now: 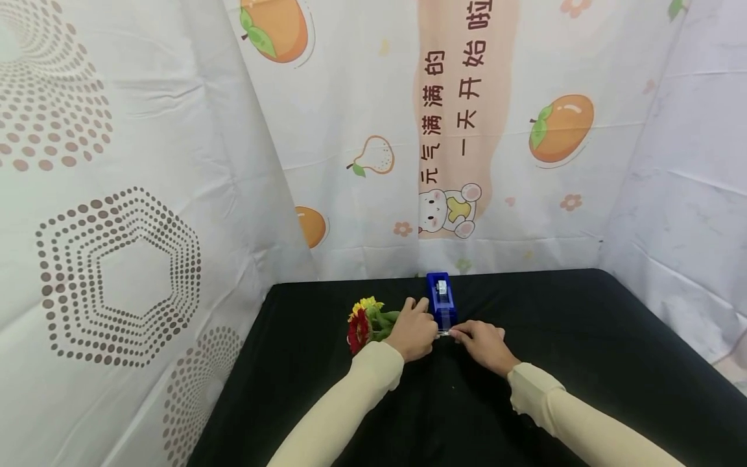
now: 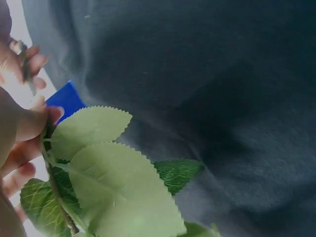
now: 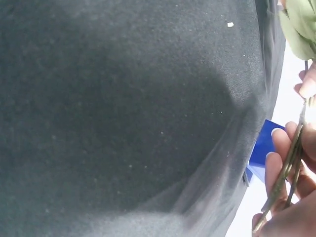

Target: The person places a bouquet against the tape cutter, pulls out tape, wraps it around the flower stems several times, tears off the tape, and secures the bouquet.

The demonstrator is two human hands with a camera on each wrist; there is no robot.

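My left hand [image 1: 413, 331] grips a bunch of flowers [image 1: 359, 332] by its stems, the red and yellow blooms pointing left. Broad green leaves [image 2: 118, 192] hang beside its thumb in the left wrist view. The lower stems [image 3: 282, 180] run across the curled fingers of my right hand [image 1: 487, 347], which holds them near their cut ends. Between the two hands a whitish, shiny band [image 3: 303, 112] lies around the stems. Just beyond my hands stands a blue tape dispenser [image 1: 433, 287], with its near end close to the fingertips.
A black cloth [image 1: 560, 337] covers the table. Printed white curtains [image 1: 362, 214] hang behind it and along both sides. Small white specks [image 3: 230, 24] lie on the cloth.
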